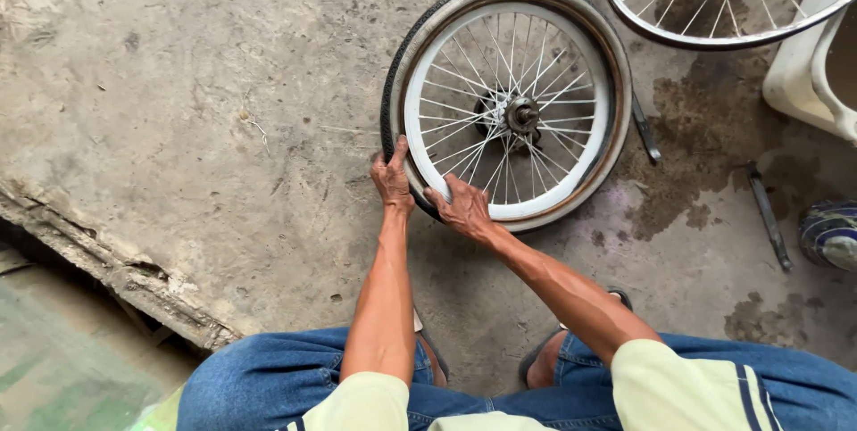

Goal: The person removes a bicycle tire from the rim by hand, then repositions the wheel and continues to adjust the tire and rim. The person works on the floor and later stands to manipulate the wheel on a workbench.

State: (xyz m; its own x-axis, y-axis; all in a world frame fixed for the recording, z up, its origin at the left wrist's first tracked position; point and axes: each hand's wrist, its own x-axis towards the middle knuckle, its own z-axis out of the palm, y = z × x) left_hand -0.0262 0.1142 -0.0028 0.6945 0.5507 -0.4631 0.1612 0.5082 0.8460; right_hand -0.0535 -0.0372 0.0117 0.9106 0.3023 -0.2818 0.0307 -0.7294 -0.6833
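Note:
A small bicycle wheel lies flat on the concrete floor, with a white rim (418, 141), silver spokes, a dark hub (521, 115) and a black-and-cream tyre (616, 101) around it. My left hand (393, 179) grips the tyre at the wheel's near left edge, thumb over the sidewall. Just to its right, my right hand (462, 208) presses on the tyre and rim at the near edge. Both forearms reach forward from my knees in blue jeans.
A second spoked rim (705, 38) without a tyre lies at the top right, beside a cream plastic tub (799, 83). Two dark metal levers (644, 128) (768, 215) lie on the stained floor to the right. A broken concrete edge (116, 275) drops off at the lower left.

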